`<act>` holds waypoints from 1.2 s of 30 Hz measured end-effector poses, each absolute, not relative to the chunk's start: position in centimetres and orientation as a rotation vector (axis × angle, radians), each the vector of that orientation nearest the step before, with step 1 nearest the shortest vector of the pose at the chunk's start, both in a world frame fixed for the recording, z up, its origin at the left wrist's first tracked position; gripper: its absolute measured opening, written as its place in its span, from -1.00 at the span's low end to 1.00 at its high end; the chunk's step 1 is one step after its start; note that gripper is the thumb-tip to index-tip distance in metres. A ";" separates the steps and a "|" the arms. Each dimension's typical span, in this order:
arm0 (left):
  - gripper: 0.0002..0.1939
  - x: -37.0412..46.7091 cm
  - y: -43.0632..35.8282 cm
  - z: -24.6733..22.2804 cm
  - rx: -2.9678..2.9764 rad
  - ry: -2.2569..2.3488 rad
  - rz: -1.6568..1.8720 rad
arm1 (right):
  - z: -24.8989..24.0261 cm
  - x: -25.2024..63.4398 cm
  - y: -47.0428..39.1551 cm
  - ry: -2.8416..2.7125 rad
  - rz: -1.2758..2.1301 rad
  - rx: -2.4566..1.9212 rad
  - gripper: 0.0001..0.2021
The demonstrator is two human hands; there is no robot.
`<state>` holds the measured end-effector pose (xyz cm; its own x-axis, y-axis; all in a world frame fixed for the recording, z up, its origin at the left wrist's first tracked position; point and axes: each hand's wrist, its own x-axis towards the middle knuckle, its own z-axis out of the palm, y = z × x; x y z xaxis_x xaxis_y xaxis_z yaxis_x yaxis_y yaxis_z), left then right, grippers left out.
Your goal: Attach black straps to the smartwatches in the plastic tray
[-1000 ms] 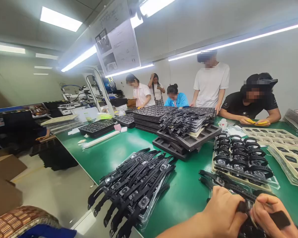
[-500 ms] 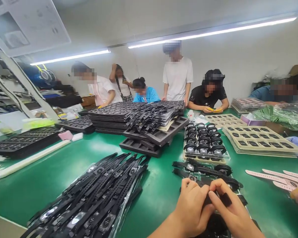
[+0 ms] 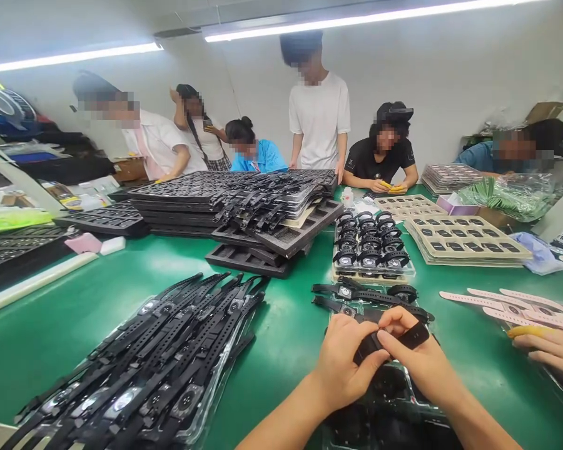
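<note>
My left hand (image 3: pixel 344 356) and my right hand (image 3: pixel 415 350) are closed around one black smartwatch (image 3: pixel 415 335), its strap poking out past my right fingers. Most of the watch is hidden by my fingers. Under my hands lies a clear plastic tray (image 3: pixel 413 390) of black watches, some with straps stretched flat and some looped. Just beyond it stands a tray of looped black watches (image 3: pixel 370 259) in rows. To the left, a clear tray (image 3: pixel 225 369) carries several black watches (image 3: pixel 169 350) with long straps laid out flat.
Stacked black foam trays (image 3: pixel 178 215) stand at the back, with more strapped watches (image 3: pixel 258 200) on top. Beige trays (image 3: pixel 469 240) sit at the right, near pink watch straps (image 3: pixel 511 306). A co-worker's hand (image 3: pixel 556 350) with yellow finger covers is at the right edge. Several people work behind the table.
The camera view has shifted, so the scene sits higher and further left. My hands have turned the watch slightly, and more of its strap shows. The co-worker's hand at right is further into view.
</note>
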<state>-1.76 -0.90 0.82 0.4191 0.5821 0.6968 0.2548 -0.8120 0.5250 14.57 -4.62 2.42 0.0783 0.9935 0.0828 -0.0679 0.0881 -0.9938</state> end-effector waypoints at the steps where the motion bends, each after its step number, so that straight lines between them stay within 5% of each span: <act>1: -0.76 -1.8 -0.9 0.9 2.320 0.725 1.355 | 2.3 14.6 -4.6 -1.122 1.133 -1.128 -0.71; 12: -0.83 -1.5 -0.6 1.0 2.415 0.792 1.470 | 2.8 14.4 -4.6 -1.188 0.794 -1.349 -0.65; 23: -0.77 -1.5 -1.0 1.2 2.396 0.749 1.429 | 2.1 14.2 -4.4 -0.982 0.919 -1.243 -0.62; 30: -0.93 -1.4 -1.1 0.7 2.384 0.780 1.435 | 2.3 13.6 -4.7 -1.017 0.899 -1.267 -0.60; 36: -0.76 -1.3 -0.8 0.4 2.387 0.753 1.476 | 2.6 14.1 -4.5 -0.940 0.808 -1.284 -0.62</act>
<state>-1.30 -0.84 0.37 0.3588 0.5388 0.7622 0.3013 -0.8397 0.4517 14.06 -4.52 2.56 0.4157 0.9016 0.1199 0.0170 0.1241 -0.9921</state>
